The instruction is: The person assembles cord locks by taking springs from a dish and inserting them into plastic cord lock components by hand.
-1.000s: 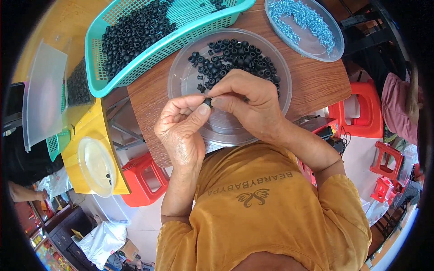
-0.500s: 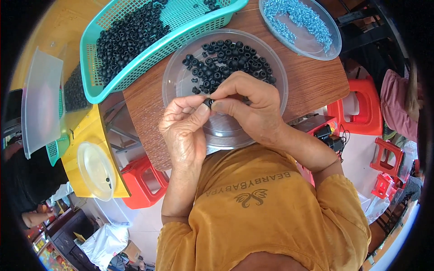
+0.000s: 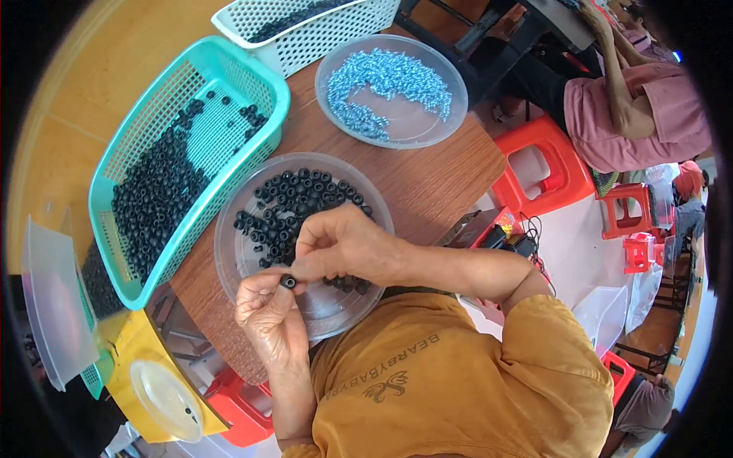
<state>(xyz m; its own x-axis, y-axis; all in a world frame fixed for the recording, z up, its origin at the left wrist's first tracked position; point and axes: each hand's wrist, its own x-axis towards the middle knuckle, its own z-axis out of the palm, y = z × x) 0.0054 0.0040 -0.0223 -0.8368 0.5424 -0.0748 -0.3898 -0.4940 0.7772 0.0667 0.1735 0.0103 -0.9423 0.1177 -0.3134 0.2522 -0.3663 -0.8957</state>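
Observation:
My left hand [image 3: 267,311] pinches a small black ring-shaped piece [image 3: 287,282] between thumb and fingertips. Its round opening shows. Right beside it, the thumb and fingers of my right hand [image 3: 345,243] are pressed together, touching or nearly touching the piece; whether they grip anything small is hidden. Both hands are over the near part of a clear round tray [image 3: 324,311]. Several loose black pieces [image 3: 294,195] of the same sort lie in the tray, partly covered by my right hand.
A teal basket [image 3: 187,229] of black pieces stands at the left, a white basket [image 3: 324,38] behind it. A clear round tray [image 3: 401,130] holds light-blue small parts. Red stools [image 3: 561,164] and another person [image 3: 641,118] in pink are at the right.
The view has swung, so the trays and baskets sit farther left and more of the room's right side shows. The black piece's round opening now faces up. Both hands stay close together.

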